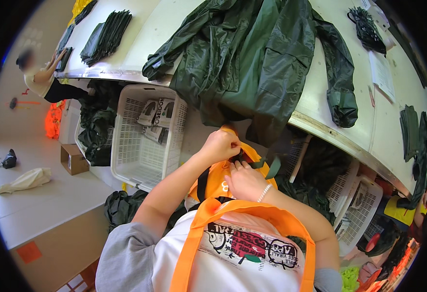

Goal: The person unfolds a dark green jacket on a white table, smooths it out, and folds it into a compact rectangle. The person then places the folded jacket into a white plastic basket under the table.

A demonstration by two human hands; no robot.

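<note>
I wear an orange apron (215,181) over a white shirt with grey sleeves, and both my hands work at its front. My left hand (220,145) is closed, its fingers pinching the orange cloth at a dark opening. Just below, my right hand (246,181), with a beaded bracelet on the wrist, lies on the apron, fingers stretched toward that opening. What is inside the opening is hidden. A dark green strap (273,168) sticks out beside my right hand. Beyond my hands, a dark green rain jacket (242,63) lies spread on the table, its lower edge hanging over the front.
The white table (145,29) carries folded dark green garments (107,38), a dark bundle (367,30) and a paper sheet (382,76). Under it stand a white basket (126,146) with printed packets and another basket (362,214). Another person (43,77) works at the far left.
</note>
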